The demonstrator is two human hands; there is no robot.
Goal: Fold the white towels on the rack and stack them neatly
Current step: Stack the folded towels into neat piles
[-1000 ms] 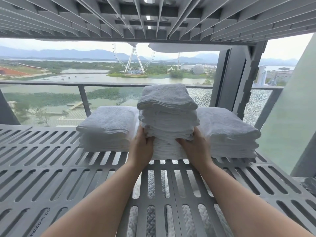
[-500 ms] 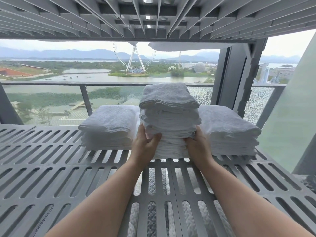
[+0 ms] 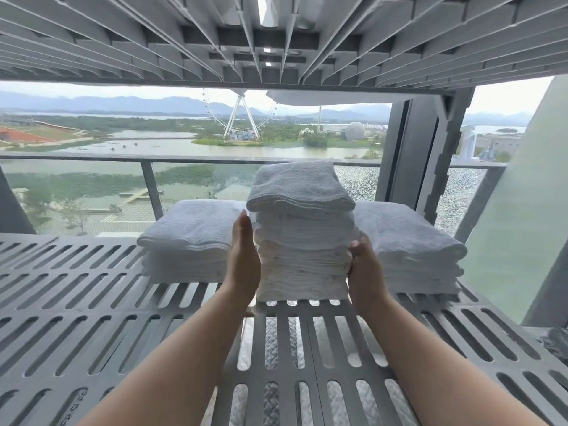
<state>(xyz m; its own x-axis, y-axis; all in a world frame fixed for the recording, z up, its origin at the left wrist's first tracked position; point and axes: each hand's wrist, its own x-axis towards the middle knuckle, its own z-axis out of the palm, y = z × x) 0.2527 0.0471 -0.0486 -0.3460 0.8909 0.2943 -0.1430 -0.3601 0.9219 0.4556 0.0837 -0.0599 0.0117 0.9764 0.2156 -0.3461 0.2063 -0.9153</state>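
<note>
Since the slatted rack shelf carries three piles of folded white towels along its far edge, the low left stack lies there untouched. Just right of it the left hand stands flat with its fingers straight, the palm pressed to the left side of the tall middle stack. The right hand presses the opposite side. Its fingers are hidden between that pile and the right stack, so their curl cannot be told. Pressing from both sides likely squares the uneven layers and steadies the pile. Quilted white fabric shows through the slats below.
</note>
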